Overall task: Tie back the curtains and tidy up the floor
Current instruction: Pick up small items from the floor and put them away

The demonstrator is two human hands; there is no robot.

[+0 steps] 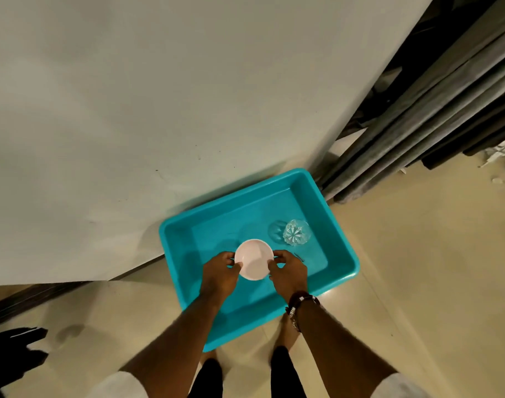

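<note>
Both hands hold a small round pale pink bowl (254, 259) above the near part of a large turquoise plastic tub (343, 254) that stands on the beige tiled floor (417, 282). The left hand (220, 271) pinches the left rim, and the right hand (288, 272) pinches the right rim. A cut-glass bowl (295, 232) already lies inside the tub, near its right wall, apart from the pink one.

The main risk, I think, is a hard landing: the grip is only at the rim, so the bowl could slip and crack, or slide into the glass and chip it. The grey curtains (435, 116) hang loose beside the tub, apparently not yet tied.
</note>
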